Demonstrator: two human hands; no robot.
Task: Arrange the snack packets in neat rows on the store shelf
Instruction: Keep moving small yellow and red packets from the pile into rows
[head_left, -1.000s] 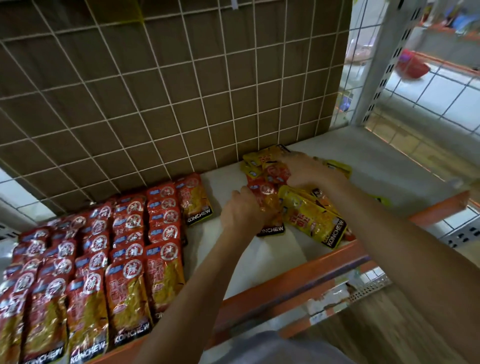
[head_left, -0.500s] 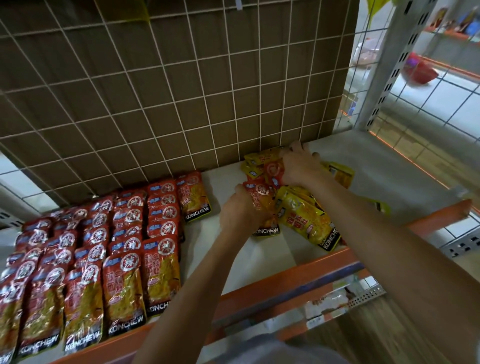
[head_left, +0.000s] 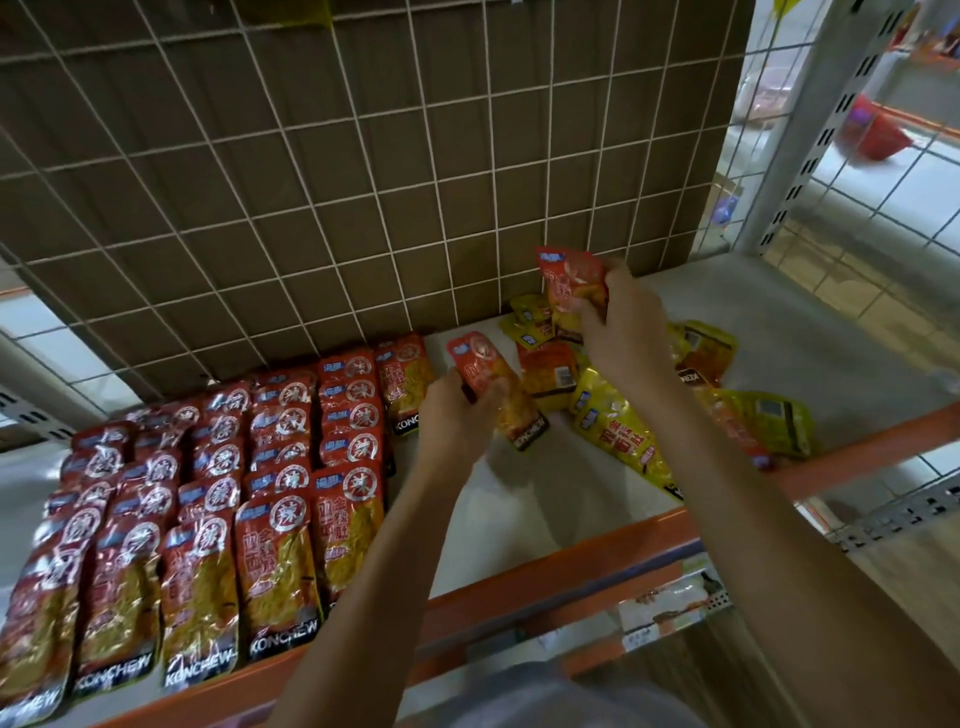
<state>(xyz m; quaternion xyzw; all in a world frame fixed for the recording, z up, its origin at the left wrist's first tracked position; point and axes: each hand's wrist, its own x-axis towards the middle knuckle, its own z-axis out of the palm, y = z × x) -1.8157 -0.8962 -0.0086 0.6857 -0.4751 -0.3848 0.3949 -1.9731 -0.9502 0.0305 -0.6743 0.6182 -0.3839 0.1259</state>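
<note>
Reference: orange front rail (head_left: 545, 587).

1. Directly behind the rail's left half lie the finished rows (head_left: 275, 467) of red packets, overlapped like shingles, labels facing forward.
2. Behind the rail's middle, the left hand (head_left: 452, 415) holds one red packet (head_left: 488, 379), fingers curled round its lower edge. It probably belongs with the lone packet (head_left: 408, 379) that starts a new row just right of the finished ones. Lay it label up, its edges in line with the neighbouring row.
3. Behind the rail's right half, the loose pile (head_left: 613, 426) of yellow and red packets lies jumbled on the shelf deck (head_left: 519, 499), several face down. It may crowd the new row as that grows.
4. Further back, the right hand (head_left: 623, 332) pinches a second red packet (head_left: 569, 280) by its lower end, raised above the pile.
5. Farthest from the rail, the wire grid panel (head_left: 363, 182) limits row depth.
</note>
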